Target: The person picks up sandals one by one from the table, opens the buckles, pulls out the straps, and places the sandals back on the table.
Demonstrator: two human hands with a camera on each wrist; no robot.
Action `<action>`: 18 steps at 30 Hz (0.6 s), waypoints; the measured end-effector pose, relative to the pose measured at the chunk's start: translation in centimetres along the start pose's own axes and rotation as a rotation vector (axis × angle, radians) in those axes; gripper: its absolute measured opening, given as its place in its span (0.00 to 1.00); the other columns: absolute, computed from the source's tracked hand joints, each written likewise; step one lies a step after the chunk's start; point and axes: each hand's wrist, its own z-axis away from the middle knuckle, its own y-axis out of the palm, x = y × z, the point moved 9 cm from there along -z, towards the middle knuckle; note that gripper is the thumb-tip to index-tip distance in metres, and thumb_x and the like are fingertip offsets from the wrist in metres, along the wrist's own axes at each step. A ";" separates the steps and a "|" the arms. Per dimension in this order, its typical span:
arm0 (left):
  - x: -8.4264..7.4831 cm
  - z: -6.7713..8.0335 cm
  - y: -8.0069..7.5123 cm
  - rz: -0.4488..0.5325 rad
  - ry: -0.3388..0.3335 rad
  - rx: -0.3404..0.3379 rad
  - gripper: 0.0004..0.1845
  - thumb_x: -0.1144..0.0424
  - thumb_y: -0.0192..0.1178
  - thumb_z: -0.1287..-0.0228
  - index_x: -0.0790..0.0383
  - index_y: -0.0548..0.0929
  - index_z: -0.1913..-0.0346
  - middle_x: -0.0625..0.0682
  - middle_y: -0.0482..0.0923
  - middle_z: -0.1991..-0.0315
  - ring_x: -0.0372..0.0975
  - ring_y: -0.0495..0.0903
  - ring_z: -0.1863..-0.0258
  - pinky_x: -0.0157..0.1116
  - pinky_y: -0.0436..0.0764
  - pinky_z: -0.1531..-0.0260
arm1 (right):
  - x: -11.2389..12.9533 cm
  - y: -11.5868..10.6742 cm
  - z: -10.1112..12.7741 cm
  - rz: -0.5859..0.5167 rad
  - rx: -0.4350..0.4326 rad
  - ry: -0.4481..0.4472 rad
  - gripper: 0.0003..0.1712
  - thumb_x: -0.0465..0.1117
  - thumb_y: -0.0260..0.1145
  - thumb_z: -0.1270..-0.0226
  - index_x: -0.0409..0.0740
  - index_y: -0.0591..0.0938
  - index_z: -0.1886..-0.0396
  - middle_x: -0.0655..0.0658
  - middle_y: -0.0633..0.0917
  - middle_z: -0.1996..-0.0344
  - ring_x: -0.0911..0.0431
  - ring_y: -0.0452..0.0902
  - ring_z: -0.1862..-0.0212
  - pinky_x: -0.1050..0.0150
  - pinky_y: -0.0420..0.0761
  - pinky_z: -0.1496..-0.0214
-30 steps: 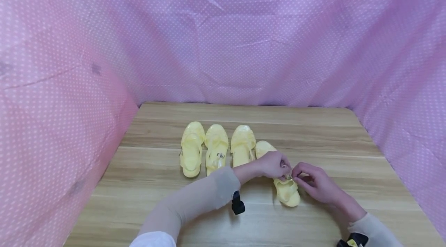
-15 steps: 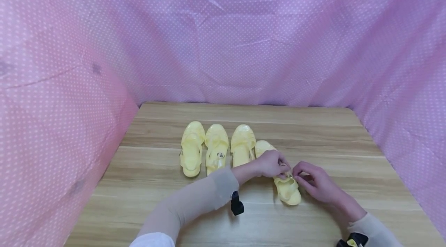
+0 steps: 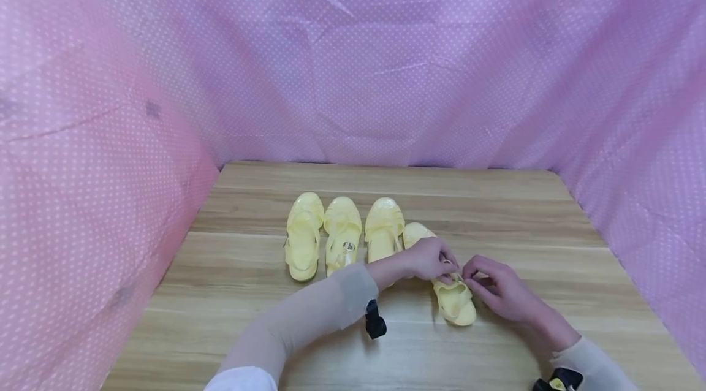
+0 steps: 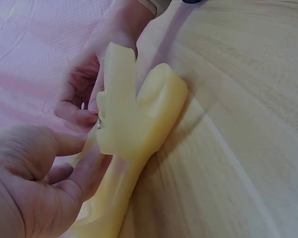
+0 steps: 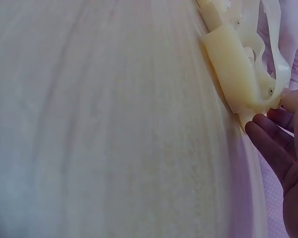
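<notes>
Four pale yellow jelly sandals lie on the wooden table [image 3: 513,213]. The rightmost sandal [image 3: 456,306] lies at an angle between my two hands. My left hand [image 3: 444,262] reaches across and grips its middle, thumb and fingers curled round it [image 4: 134,129]. My right hand [image 3: 473,277] pinches the ankle strap at the small metal buckle [image 4: 99,126]. In the right wrist view the sandal's heel and strap [image 5: 238,64] sit at the upper right, and my fingertips [image 5: 283,144] touch the strap's end. The toe is partly hidden under my left hand.
Three more yellow sandals [image 3: 342,235] stand side by side, toes away from me, just left of my hands. Pink dotted cloth [image 3: 110,152] walls the table at the left, back and right. Bare wood lies along the front and right of the table.
Both hands stay on the sandal's strap; the sandal and my left forearm have shifted only very slightly to the left.
</notes>
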 end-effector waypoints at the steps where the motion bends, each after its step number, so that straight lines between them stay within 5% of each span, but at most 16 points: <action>1: 0.1 0.0 0.0 0.017 -0.007 -0.010 0.06 0.67 0.66 0.25 0.66 0.91 0.55 0.52 0.91 0.72 0.33 0.89 0.75 0.24 0.78 0.76 | -0.1 0.0 0.0 -0.001 -0.001 0.009 0.23 0.20 0.68 0.33 0.55 0.81 0.58 0.54 0.85 0.59 0.57 0.86 0.53 0.67 0.90 0.55; 11: -0.8 -0.2 0.3 -0.164 0.065 0.035 0.06 0.63 0.68 0.26 0.60 0.93 0.54 0.45 0.90 0.73 0.27 0.84 0.78 0.22 0.77 0.73 | 0.8 -0.1 -0.1 0.001 -0.028 -0.065 0.23 0.18 0.69 0.37 0.52 0.82 0.57 0.50 0.86 0.59 0.55 0.88 0.55 0.65 0.91 0.57; 18: 0.1 0.0 0.1 -0.023 0.033 0.033 0.06 0.66 0.67 0.26 0.64 0.93 0.57 0.51 0.92 0.70 0.31 0.89 0.75 0.23 0.80 0.74 | 0.9 0.0 -0.2 0.021 -0.007 -0.071 0.23 0.17 0.68 0.36 0.52 0.81 0.57 0.51 0.85 0.60 0.56 0.87 0.55 0.67 0.90 0.56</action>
